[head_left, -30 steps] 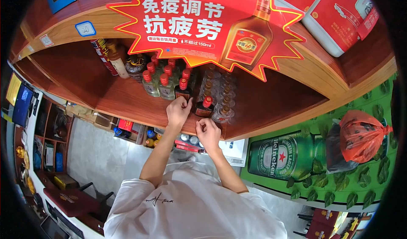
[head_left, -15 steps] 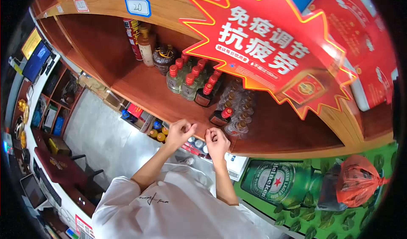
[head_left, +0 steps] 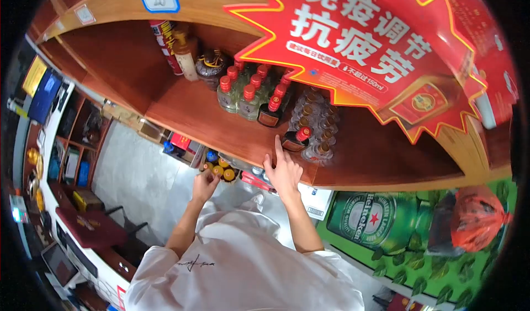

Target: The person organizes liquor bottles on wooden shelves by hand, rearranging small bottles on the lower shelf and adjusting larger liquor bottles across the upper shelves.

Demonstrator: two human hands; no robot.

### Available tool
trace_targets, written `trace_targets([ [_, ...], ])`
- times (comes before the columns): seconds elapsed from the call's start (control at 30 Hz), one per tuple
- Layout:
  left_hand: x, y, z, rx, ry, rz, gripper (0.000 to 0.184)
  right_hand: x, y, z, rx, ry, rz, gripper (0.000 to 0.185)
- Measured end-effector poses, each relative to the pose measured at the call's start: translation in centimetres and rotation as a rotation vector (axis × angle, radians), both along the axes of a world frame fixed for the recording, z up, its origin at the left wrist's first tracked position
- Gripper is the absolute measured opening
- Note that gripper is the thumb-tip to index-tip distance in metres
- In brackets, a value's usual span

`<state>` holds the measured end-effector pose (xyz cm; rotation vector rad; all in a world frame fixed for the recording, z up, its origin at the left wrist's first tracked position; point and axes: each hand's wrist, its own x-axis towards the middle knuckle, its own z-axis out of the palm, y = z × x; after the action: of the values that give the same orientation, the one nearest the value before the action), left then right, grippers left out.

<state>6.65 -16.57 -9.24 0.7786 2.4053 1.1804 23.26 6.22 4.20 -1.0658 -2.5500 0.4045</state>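
Note:
My right hand [head_left: 285, 174] is at the shelf's front edge, thumb and index finger apart. Its index fingertip is beside a small dark bottle with a red cap [head_left: 296, 139]; I cannot tell whether they touch. My left hand [head_left: 205, 184] hangs lower to the left, fingers curled, their inside hidden. Behind the dark bottle stand several small clear bottles with gold caps [head_left: 320, 133]. Left of these, another dark red-capped bottle [head_left: 270, 112] stands before several clear bottles with red caps [head_left: 248, 102]. A round dark jug [head_left: 211, 70] is deeper in.
The wooden shelf [head_left: 193, 120] curves across the view. A red starburst sign [head_left: 353, 40] hangs over its right part. Below are bottles with yellow caps [head_left: 228, 174], a green Heineken panel [head_left: 381, 221] and a red plastic bag [head_left: 479, 220]. A chair [head_left: 91, 228] stands left.
My left hand has moved left and down, away from the shelf edge. My right hand has extended its index finger toward the front dark bottle. The camera view has shifted slightly.

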Motion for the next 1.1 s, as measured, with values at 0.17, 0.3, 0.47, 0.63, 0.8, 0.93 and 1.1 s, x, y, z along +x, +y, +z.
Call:
trace_targets([
  [0.17, -4.1, -7.7, -10.1, -0.098, -0.162, 0.029, 0.033, -0.9, -1.5, -0.1, 0.011, -0.026, -0.158, 0.063],
  [0.3, -6.0, -20.8, -21.9, -0.244, -0.560, 0.283, 0.030, -2.1, -2.8, 0.3, 0.029, -0.048, -0.274, 0.060],
  [0.47, -3.8, -37.1, -24.2, -0.436, -1.047, 0.340, 0.008, -3.2, -5.0, -0.8, 0.251, -0.001, -0.275, 0.050],
  [0.63, -2.2, -44.0, -23.1, -0.438, -1.237, 0.693, 0.011, -7.6, -13.0, -0.4, 0.141, 0.065, -0.144, 0.058],
  [0.8, -4.4, -47.2, -23.0, -0.247, -1.141, 0.785, 0.015, -13.6, -20.0, -3.8, 0.098, -0.129, -0.055, 0.101],
  [0.93, -7.1, -47.6, -21.6, -0.014, -1.135, 0.856, 0.019, -14.3, -19.2, -7.9, 0.250, -0.164, -0.065, 0.112],
  [1.1, -6.1, -49.8, -27.7, 0.308, -1.073, 0.921, 0.012, -16.4, -18.6, -8.2, 0.076, -0.500, -0.246, 0.132],
])
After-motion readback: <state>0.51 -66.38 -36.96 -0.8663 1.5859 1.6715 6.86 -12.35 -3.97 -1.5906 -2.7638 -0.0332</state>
